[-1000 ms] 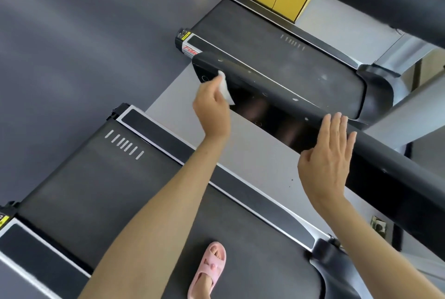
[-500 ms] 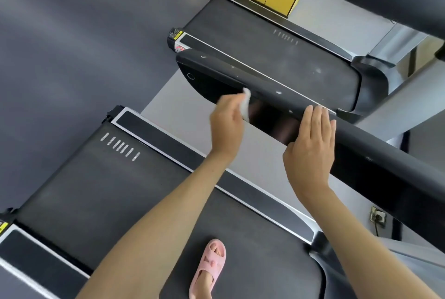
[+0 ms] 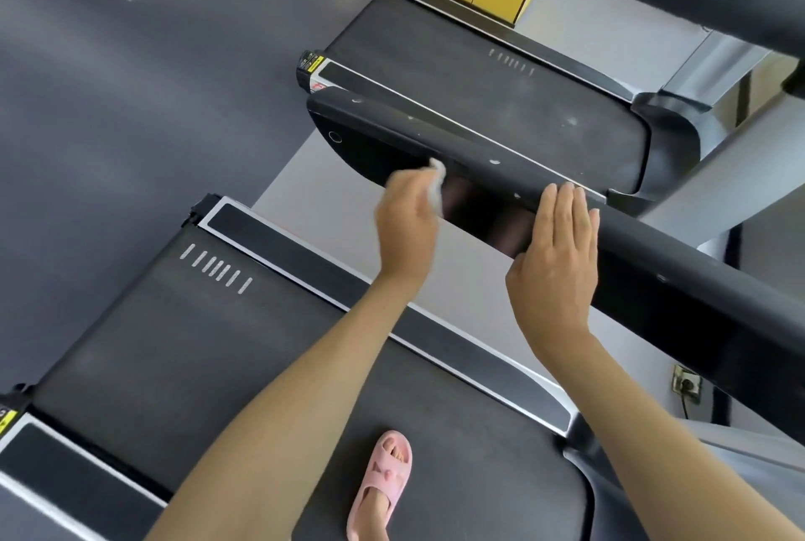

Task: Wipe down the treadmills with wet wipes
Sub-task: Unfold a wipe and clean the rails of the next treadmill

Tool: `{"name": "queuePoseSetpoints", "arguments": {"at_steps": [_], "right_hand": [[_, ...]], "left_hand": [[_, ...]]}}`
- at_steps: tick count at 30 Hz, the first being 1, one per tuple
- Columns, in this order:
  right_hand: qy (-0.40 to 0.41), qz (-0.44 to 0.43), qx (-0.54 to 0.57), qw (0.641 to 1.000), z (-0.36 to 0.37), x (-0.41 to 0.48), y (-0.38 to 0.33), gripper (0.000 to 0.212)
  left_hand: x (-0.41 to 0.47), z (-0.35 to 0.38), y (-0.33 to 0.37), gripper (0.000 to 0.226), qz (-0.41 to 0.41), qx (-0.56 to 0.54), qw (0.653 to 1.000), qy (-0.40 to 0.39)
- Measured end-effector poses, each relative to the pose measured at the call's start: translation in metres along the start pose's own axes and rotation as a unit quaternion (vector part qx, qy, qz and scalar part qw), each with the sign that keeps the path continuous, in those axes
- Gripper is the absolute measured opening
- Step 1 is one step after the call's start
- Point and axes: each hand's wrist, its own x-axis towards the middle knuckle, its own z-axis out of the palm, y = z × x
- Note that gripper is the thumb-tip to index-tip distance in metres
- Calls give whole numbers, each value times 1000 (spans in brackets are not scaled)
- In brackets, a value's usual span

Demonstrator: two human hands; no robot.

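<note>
Head view. Holds the wipe (image 3: 437, 183) in the left hand (image 3: 407, 231), fingers bent round it though blurred, and presses it on the glossy side of the rail (image 3: 653, 248), not far from the rounded end. Lays the right hand (image 3: 555, 261) flat on the same rail, fingers straight and together, grasping nothing, just beside the wipe on the side of the post. Stands with a pink sandal (image 3: 383, 484) on the near belt (image 3: 174, 357). Looks over the rail onto the far belt (image 3: 479, 104), marked with pale dusty patches.

Seems to be somewhere in the middle of the rail, not at the finish. Shows white specks (image 3: 494, 161) on top of the rail, so probably not wiped there yet. Cannot judge the glossy side as clean or not, on either side of the wipe. Leaves, by this judgement, the rail top, the long part toward the post, both belts and all other parts. Shows no console, so says nothing about it.
</note>
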Motion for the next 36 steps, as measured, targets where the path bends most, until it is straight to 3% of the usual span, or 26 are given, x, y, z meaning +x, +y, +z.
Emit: {"name": "queuePoseSetpoints", "arguments": {"at_steps": [2,3,7,10,12,16,18,24,29,33,36], "right_hand": [[-2,9,1,1000,1,0,-2,66],[-1,12,4,1000,1,0,-3,65],[19,4,9,1000,2,0,0,65],[32,0,21,999,2,0,1,58],[30,3,28,999,1,-1,1,58],[13,4,38,999,-3,0,1,65],[8,1,39,999,-3,0,2,65],[-21,-53,38,998,-16,2,21,64],[-26,-1,40,999,-32,-12,55,67],[-61,9,46,997,-36,-24,69,69],[-73,5,63,995,-37,-24,72,72]], "left_hand": [[17,-3,-4,24,-143,-2,985,100],[23,1,-3,25,-174,-7,978,114],[5,27,26,22,-147,-46,986,65],[-23,27,36,23,-14,-47,996,-68],[-22,19,28,25,24,-44,995,-84],[13,3,13,24,-190,-28,979,63],[26,5,13,27,-232,-46,968,80],[-18,40,65,21,-191,-54,980,14],[-20,20,57,21,-104,-33,988,-106],[4,1,40,25,-188,-9,982,-18],[1,24,54,28,-197,-20,980,-6]]}}
